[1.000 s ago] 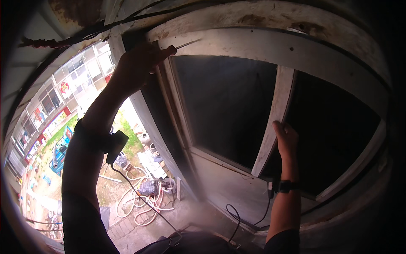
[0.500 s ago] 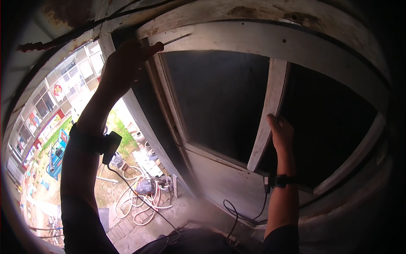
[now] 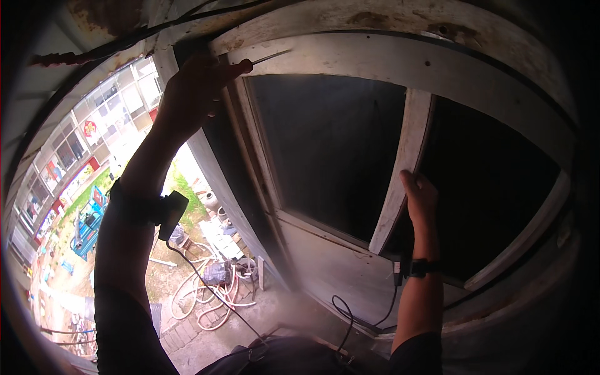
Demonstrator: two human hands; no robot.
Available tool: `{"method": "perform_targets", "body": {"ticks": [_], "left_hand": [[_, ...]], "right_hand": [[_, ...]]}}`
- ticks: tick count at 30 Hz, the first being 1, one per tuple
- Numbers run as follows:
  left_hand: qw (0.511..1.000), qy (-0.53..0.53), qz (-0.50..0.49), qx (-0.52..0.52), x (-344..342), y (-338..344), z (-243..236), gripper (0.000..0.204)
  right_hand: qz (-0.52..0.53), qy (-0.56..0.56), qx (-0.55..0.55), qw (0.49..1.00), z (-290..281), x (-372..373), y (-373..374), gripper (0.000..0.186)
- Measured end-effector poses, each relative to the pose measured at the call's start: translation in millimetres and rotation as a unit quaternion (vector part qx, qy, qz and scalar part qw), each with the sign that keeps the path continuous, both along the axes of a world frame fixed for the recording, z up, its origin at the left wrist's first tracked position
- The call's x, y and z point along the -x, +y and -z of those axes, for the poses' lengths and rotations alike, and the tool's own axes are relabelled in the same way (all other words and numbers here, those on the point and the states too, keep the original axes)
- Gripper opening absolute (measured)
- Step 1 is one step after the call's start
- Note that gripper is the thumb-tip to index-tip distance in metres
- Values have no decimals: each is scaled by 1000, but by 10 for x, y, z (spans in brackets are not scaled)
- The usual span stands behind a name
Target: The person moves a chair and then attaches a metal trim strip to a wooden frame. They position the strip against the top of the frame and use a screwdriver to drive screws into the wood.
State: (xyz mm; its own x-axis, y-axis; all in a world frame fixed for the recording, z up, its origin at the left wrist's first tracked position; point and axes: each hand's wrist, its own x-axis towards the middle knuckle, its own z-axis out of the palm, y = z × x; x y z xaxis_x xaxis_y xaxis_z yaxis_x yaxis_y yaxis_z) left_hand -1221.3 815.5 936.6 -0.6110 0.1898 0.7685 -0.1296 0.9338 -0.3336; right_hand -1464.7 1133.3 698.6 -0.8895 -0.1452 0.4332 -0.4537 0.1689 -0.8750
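Note:
My left hand (image 3: 197, 87) is closed around a screwdriver (image 3: 244, 67) at the upper left corner of a weathered white wooden window panel (image 3: 350, 50). The thin shaft points right across the top rail; I cannot tell whether its tip touches the wood. My right hand (image 3: 420, 200) grips the middle upright bar (image 3: 403, 150) between two dark panes (image 3: 319, 150), fingers hooked at its edge. Both wrists wear black devices with cables running down.
Overhead are a rusty metal roof (image 3: 109, 15) and black cables (image 3: 169, 25). Outside on the left lie a coiled pale hose (image 3: 200, 298), rubble, a blue vehicle (image 3: 87, 222) and grass, with a glazed building (image 3: 94, 119) beyond. A white post (image 3: 237, 220) borders the opening.
The whole view has shifted slightly over the second. Both hands stay in much the same places on the window, the screwdriver still in my left one.

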Motion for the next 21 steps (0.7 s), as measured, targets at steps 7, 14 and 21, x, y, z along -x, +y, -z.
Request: {"method": "perform_targets", "body": {"ticks": [7,14,21], "left_hand": [[983,32,95,-156,53,-51,129,49],[955,16,46,-292,-22,-2,-128,26],[822,-26,2,-569,12,403,143,47]], "right_hand": [[-1,-14,2,1000,0,-16,19,52],[12,6,-29,999,-32,-10,-19,53],[24,-9,-69,997,-59,-43,51,58]]}}
